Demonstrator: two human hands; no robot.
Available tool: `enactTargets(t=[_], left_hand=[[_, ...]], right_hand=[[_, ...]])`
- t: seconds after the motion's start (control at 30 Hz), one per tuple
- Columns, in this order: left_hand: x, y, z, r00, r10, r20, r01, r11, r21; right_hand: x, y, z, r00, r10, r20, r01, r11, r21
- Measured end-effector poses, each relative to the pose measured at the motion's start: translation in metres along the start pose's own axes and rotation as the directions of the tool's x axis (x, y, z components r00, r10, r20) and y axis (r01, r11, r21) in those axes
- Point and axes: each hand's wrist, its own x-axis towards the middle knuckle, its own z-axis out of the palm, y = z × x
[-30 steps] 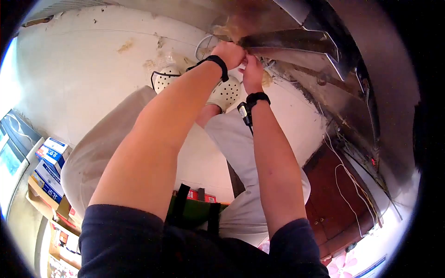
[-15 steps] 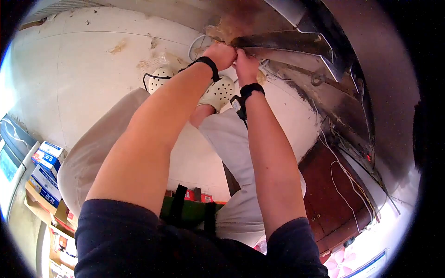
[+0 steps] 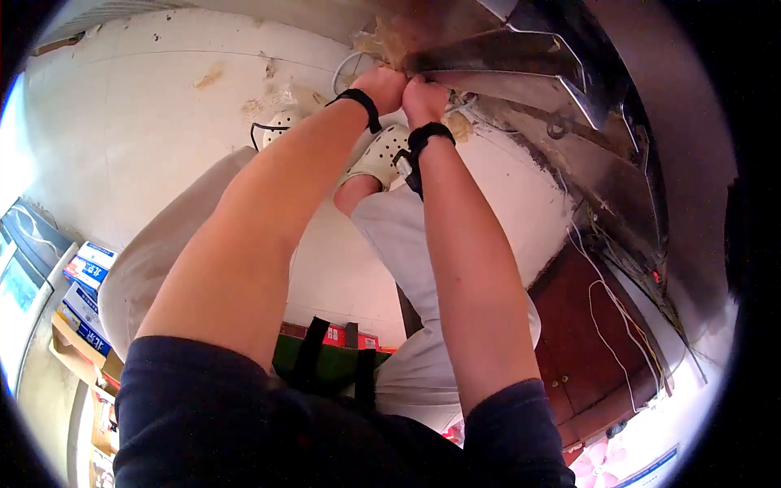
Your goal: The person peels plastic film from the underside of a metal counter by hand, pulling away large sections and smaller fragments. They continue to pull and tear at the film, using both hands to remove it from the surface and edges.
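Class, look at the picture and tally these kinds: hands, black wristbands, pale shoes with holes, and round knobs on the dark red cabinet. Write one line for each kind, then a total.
Hands: 2
Black wristbands: 2
Pale shoes: 2
Cabinet knobs: 2
Total: 8

Boxes (image 3: 85,307): stacked, far left
Clogs (image 3: 386,153): 2, on floor (image 3: 146,146), ahead
Cabinet (image 3: 573,346): lower right
Cords (image 3: 599,315): across cabinet
Fan (image 3: 599,465): near cabinet

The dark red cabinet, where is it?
The cabinet is at the lower right of the head view, beside the right arm, with white cords across it.
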Motion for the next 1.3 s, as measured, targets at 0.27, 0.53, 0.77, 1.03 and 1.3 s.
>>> enactTargets(t=[0.27,0.53,0.77,1.03,1.3], left_hand=[[-0.001,-0.003,-0.006,0.995,-0.046,0.088,0.042,0.998,0.047],[0.002,-0.014,-0.001,0.995,0.096,-0.016,-0.094,0.991,0.098],[0.006,-0.022,-0.001,0.995,-0.004,0.102,-0.012,0.988,0.152],[0.006,-0.018,-0.014,0.986,0.069,0.152,-0.108,0.958,0.267],[-0.044,0.000,-0.015,0.956,0.283,0.077,-0.290,0.951,0.104]], right_hand=[[0.028,0.025,0.035,0.961,0.124,0.246,-0.220,0.884,0.413],[0.012,0.002,0.020,0.861,0.181,0.476,-0.456,0.691,0.561],[0.015,0.004,0.031,0.751,0.188,0.633,-0.619,0.532,0.578],[0.025,0.018,0.040,0.672,0.123,0.730,-0.689,0.465,0.556],[-0.026,0.042,0.014,0.817,0.017,0.577,-0.545,0.352,0.761]])
